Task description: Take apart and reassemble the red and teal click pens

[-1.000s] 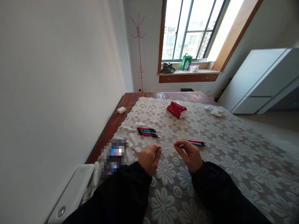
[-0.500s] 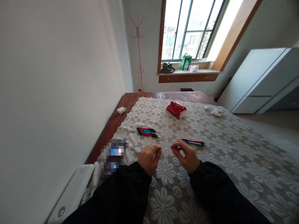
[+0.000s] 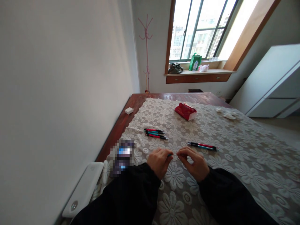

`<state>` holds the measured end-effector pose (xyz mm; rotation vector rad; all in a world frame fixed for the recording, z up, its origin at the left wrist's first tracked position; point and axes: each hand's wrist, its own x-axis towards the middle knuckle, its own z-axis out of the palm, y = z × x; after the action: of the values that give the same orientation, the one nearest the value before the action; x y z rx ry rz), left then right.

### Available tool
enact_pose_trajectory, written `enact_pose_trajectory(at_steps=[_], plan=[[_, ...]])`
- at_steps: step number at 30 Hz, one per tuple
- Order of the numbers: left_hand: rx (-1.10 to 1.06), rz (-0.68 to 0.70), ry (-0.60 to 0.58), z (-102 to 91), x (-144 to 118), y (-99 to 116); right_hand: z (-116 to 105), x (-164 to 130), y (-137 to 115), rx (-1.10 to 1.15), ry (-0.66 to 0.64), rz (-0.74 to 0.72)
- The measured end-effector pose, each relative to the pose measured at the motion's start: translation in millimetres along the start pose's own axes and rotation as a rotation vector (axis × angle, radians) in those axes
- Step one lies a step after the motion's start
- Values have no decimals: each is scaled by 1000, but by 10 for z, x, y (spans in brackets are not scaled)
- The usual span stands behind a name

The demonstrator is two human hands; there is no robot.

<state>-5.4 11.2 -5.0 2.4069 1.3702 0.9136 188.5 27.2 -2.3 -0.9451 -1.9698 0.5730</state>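
Note:
My left hand (image 3: pixel 159 162) is closed around a small pen barrel whose dark tip shows at its thumb. My right hand (image 3: pixel 195 161) pinches a thin white refill (image 3: pixel 175 154) that spans the short gap between the two hands. Both hands hover over the lace flower tablecloth (image 3: pixel 234 162). A bunch of three red and teal pens (image 3: pixel 155 133) lies beyond my left hand. Two more pens (image 3: pixel 202 146) lie just beyond my right hand.
A red tissue pack (image 3: pixel 186 111) sits mid-table, crumpled white paper (image 3: pixel 228 115) at the far right. A small white box (image 3: pixel 128 110) rests on the bare wood edge. A white device (image 3: pixel 84 190) lies at the near left by the wall.
My right hand has moved left toward my left hand, so the visible stretch of white refill is much shorter. The view has shifted slightly to the left.

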Motion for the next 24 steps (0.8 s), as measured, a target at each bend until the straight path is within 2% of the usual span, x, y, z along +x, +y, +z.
enact_pose_trajectory(at_steps=[11, 19, 24], plan=[[-32, 22, -17, -20, -3, 29, -4, 11, -44, 85, 37, 6], [-56, 33, -20, -14, -8, 28, 22, -53, 44, 119, 48, 97], [-49, 45, -34, -8, -15, 14, 51, -67, 63, 137, 29, 96]])
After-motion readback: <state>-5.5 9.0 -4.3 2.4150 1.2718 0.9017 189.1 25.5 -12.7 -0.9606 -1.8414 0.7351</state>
